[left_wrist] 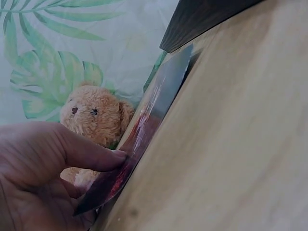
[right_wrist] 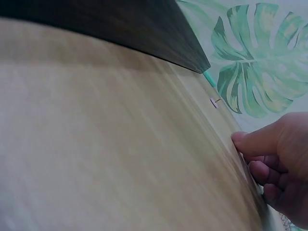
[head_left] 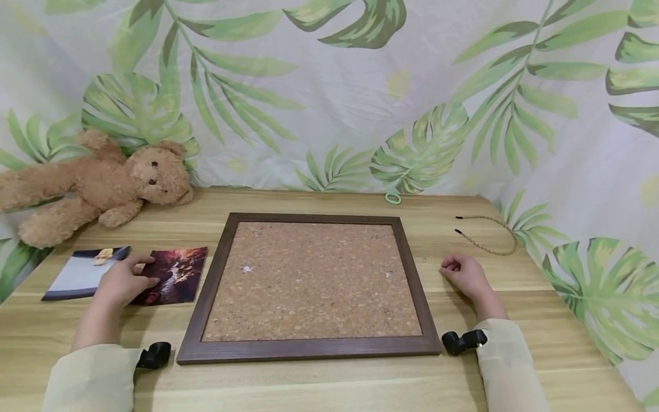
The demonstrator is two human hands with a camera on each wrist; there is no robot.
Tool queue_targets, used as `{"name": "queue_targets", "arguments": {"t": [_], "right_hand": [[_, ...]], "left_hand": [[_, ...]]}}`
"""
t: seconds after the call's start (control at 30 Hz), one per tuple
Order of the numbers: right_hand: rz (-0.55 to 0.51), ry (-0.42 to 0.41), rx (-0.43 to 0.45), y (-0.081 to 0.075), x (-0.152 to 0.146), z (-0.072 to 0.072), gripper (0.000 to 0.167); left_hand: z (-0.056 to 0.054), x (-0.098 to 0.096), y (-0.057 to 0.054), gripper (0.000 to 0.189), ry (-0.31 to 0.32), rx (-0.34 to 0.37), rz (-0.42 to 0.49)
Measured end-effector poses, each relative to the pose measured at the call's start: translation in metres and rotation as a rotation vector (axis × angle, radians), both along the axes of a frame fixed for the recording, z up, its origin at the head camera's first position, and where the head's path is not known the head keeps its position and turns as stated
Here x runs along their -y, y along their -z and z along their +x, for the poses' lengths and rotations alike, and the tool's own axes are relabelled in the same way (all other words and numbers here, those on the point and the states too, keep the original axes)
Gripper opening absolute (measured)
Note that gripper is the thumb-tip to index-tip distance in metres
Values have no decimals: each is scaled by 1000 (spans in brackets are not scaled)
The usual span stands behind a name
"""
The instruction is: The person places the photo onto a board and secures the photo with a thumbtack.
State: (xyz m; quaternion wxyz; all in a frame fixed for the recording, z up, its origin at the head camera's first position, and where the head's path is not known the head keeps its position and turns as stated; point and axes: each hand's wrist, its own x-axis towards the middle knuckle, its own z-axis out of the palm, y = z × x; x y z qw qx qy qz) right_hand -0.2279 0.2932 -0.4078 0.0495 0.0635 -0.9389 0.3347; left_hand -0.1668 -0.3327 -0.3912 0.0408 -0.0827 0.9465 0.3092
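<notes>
My left hand [head_left: 120,280] pinches the left edge of a dark red photo print [head_left: 180,274], thumb on top. In the left wrist view the print [left_wrist: 144,115] curves up near the thumb [left_wrist: 103,156]. A pale card [head_left: 77,274] with dark blue bands and a yellow figure lies under and beside that hand. Right of the print lies a cork board [head_left: 314,280] in a dark brown frame [head_left: 309,349]. My right hand [head_left: 465,277] rests on the table beyond the frame's right side, fingers loosely curled, nothing visible in them. A small thumbtack [right_wrist: 215,102] lies near it.
A brown teddy bear [head_left: 103,183] lies at the back left. A green ring [head_left: 393,198] sits by the table's back edge, and a braided cord [head_left: 494,249] with black tips lies at the right. A leaf-print cloth [head_left: 334,103] hangs behind the table.
</notes>
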Motion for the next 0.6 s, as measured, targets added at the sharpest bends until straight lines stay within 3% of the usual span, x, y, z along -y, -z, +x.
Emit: {"name": "queue_targets", "arguments": {"t": [0.3, 0.6], "right_hand": [[73, 13, -54, -3, 0, 2, 6], [77, 65, -89, 0, -1, 0, 8]], "left_hand": [[1, 2, 3, 51, -31, -59, 25], [0, 7, 6, 53, -37, -42, 52]]}}
